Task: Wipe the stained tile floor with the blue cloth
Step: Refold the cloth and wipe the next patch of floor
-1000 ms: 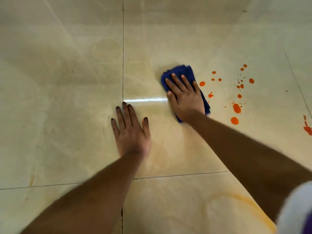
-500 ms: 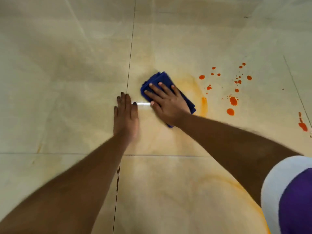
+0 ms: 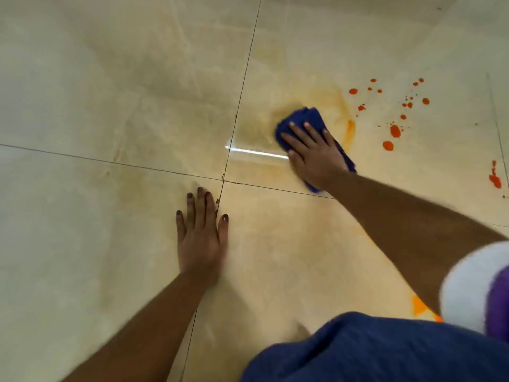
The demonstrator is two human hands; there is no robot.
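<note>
- Right hand (image 3: 312, 153), fingers flat, presses the blue cloth (image 3: 308, 118) onto the tile floor (image 3: 110, 92).
- Left hand (image 3: 199, 232) braces, spread flat.
- Sweep rightward over the orange spots (image 3: 395, 130); the smear's edge looks blurred.

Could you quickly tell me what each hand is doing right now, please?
Left hand: open, flat on the tile floor, holding nothing.
Right hand: open, fingers straight, pressing the blue cloth down.
</note>
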